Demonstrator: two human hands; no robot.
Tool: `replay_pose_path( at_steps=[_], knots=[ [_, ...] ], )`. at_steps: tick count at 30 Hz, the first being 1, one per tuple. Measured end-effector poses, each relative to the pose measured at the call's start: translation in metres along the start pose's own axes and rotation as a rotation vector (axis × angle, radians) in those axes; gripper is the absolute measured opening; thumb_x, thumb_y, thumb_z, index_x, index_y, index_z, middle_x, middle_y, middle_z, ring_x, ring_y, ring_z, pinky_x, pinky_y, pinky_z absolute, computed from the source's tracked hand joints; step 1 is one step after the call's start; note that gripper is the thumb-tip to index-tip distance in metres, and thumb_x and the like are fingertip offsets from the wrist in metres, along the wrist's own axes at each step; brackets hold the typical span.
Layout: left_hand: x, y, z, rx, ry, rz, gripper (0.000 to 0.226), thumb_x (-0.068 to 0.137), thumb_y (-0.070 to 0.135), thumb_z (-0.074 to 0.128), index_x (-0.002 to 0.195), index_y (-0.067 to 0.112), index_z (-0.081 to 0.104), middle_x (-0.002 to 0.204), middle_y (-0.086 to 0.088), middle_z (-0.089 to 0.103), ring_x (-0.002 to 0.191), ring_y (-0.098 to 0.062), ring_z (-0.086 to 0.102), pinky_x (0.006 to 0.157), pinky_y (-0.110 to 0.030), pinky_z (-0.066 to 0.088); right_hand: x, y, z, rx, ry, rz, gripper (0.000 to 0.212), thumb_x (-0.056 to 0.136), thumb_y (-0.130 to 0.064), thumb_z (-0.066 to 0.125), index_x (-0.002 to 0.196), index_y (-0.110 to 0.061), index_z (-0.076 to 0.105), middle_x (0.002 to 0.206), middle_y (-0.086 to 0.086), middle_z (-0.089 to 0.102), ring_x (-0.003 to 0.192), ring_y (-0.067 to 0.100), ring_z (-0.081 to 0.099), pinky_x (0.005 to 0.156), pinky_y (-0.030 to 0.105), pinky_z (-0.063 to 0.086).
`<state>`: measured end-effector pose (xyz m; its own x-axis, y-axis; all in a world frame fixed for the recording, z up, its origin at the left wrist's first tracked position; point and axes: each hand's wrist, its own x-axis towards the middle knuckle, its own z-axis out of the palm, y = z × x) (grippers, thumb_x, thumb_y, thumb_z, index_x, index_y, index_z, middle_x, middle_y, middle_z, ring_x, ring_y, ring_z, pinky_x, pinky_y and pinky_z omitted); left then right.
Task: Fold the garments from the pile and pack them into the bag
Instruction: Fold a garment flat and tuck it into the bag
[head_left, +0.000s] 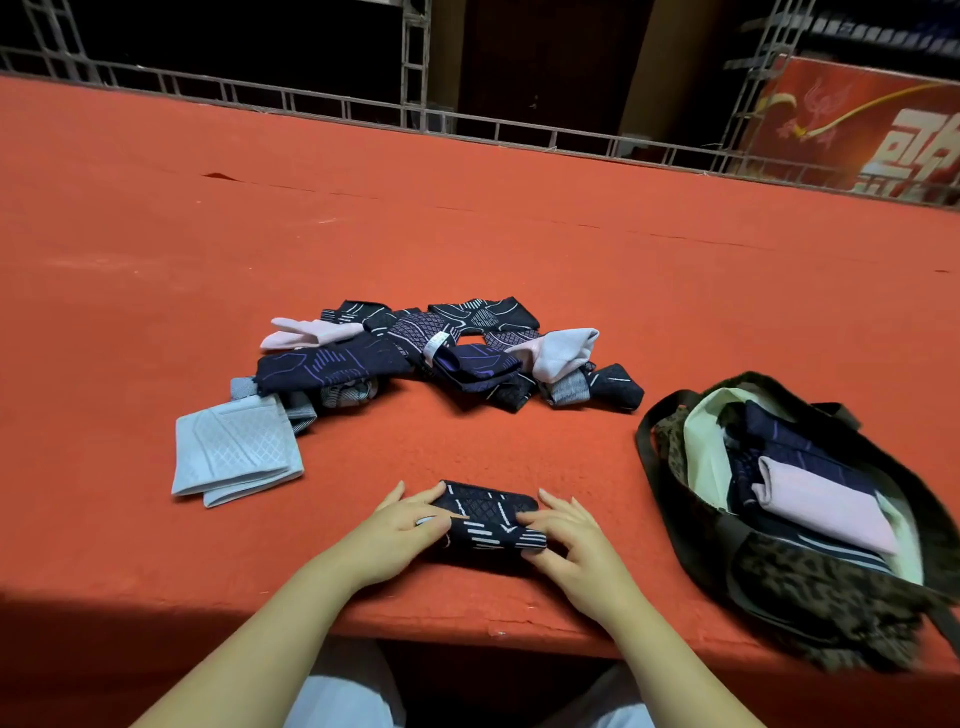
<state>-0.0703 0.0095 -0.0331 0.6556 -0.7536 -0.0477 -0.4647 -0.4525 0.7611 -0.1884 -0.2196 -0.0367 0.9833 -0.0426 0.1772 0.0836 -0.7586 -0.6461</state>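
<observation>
A single wide-angle view comes from the person's head, looking forward and steeply down over the red bench (467, 234). The bench's near edge crosses the bottom of the picture, with the person's lap showing beneath it, so the camera sits close above that edge. Both forearms enter from the bottom, and the left hand (400, 530) and right hand (571, 545) lie just beyond the near edge. Past the bench's far edge a metal truss (415, 78) and dark background fill the top. Straight lines bow toward the corners.
</observation>
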Motion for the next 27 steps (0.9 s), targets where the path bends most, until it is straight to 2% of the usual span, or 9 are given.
replay_pose_path(
  at_steps=[4, 6, 8, 10, 12, 18, 21, 24, 27],
  knots=[
    [-0.008, 0.009, 0.001, -0.025, 0.001, -0.127, 0.057, 0.053, 0.060, 0.057, 0.109, 0.059, 0.047, 0.147, 0.019, 0.031, 0.144, -0.015, -0.002, 0.118, -0.039, 0.000, 0.000, -0.005, -0.001, 0.050, -0.033, 0.099, 0.017, 0.094, -0.029, 0.054, 0.105, -0.039, 0.062, 0.117, -0.040, 0.050, 0.112, -0.031, 0.031, 0.115, 0.018, 0.007],
    [-0.010, 0.016, 0.005, -0.048, 0.123, -0.150, 0.055, 0.059, 0.047, 0.074, 0.106, 0.053, 0.046, 0.133, 0.026, 0.042, 0.142, -0.015, 0.012, 0.118, -0.039, 0.010, 0.001, -0.006, 0.001, 0.102, 0.025, 0.117, 0.014, 0.091, -0.032, 0.051, 0.090, -0.042, 0.060, 0.095, -0.040, 0.062, 0.101, -0.014, 0.055, 0.113, 0.023, 0.021],
    [-0.006, 0.015, 0.011, -0.089, 0.255, -0.089, 0.034, 0.074, 0.029, 0.075, 0.093, 0.042, 0.050, 0.099, 0.031, 0.061, 0.116, 0.008, 0.045, 0.116, -0.039, 0.018, 0.001, -0.006, 0.000, 0.221, 0.069, 0.188, 0.014, 0.091, -0.024, 0.056, 0.084, -0.036, 0.058, 0.077, -0.027, 0.065, 0.075, -0.005, 0.059, 0.088, 0.027, 0.044],
    [-0.002, 0.012, 0.017, -0.096, 0.317, -0.064, 0.013, 0.084, 0.030, 0.066, 0.085, 0.034, 0.053, 0.085, 0.026, 0.065, 0.092, 0.010, 0.056, 0.117, -0.038, 0.015, 0.002, -0.010, -0.001, 0.290, 0.095, 0.233, 0.017, 0.092, -0.018, 0.058, 0.091, -0.034, 0.059, 0.072, -0.020, 0.065, 0.066, -0.002, 0.058, 0.070, 0.025, 0.047],
    [0.002, 0.011, 0.019, -0.088, 0.356, -0.104, 0.008, 0.091, 0.033, 0.056, 0.086, 0.027, 0.060, 0.082, 0.016, 0.068, 0.088, 0.007, 0.057, 0.119, -0.035, 0.009, 0.007, -0.015, 0.002, 0.272, 0.165, 0.261, 0.016, 0.092, -0.017, 0.057, 0.090, -0.033, 0.063, 0.073, -0.019, 0.066, 0.067, -0.003, 0.059, 0.067, 0.018, 0.044],
    [0.012, 0.010, 0.024, 0.206, 0.509, -0.204, 0.043, 0.088, 0.053, 0.049, 0.081, 0.015, 0.069, 0.104, 0.009, 0.061, 0.104, -0.012, 0.047, 0.111, -0.043, 0.025, 0.028, -0.024, 0.030, 0.089, 0.379, 0.451, 0.018, 0.094, -0.032, 0.050, 0.090, -0.021, 0.063, 0.085, -0.004, 0.069, 0.087, 0.021, 0.062, 0.083, 0.036, 0.045],
    [0.021, 0.010, 0.023, 0.302, 0.416, -0.353, 0.044, 0.090, 0.055, 0.046, 0.085, 0.020, 0.072, 0.140, 0.010, 0.046, 0.137, -0.016, 0.025, 0.118, -0.042, 0.004, 0.037, -0.024, 0.033, -0.168, 0.377, 0.512, 0.024, 0.095, -0.038, 0.044, 0.097, -0.021, 0.061, 0.085, -0.002, 0.070, 0.091, 0.027, 0.061, 0.094, 0.037, 0.036],
    [0.026, 0.012, 0.021, 0.322, 0.389, -0.444, 0.041, 0.084, 0.063, 0.048, 0.067, 0.026, 0.055, 0.146, 0.010, 0.039, 0.142, -0.017, 0.016, 0.116, -0.047, 0.000, 0.043, -0.023, 0.028, -0.346, 0.269, 0.587, 0.028, 0.094, -0.042, 0.040, 0.100, -0.023, 0.060, 0.093, -0.001, 0.068, 0.099, 0.023, 0.057, 0.096, 0.038, 0.031],
    [0.030, 0.013, 0.016, 0.302, 0.346, -0.505, 0.043, 0.080, 0.067, 0.048, 0.101, 0.031, 0.057, 0.153, 0.004, 0.028, 0.144, -0.019, 0.009, 0.116, -0.049, -0.003, 0.049, -0.022, 0.025, -0.401, 0.206, 0.619, 0.033, 0.092, -0.042, 0.036, 0.098, -0.020, 0.061, 0.104, 0.000, 0.062, 0.105, 0.023, 0.050, 0.100, 0.042, 0.029]
  ],
)
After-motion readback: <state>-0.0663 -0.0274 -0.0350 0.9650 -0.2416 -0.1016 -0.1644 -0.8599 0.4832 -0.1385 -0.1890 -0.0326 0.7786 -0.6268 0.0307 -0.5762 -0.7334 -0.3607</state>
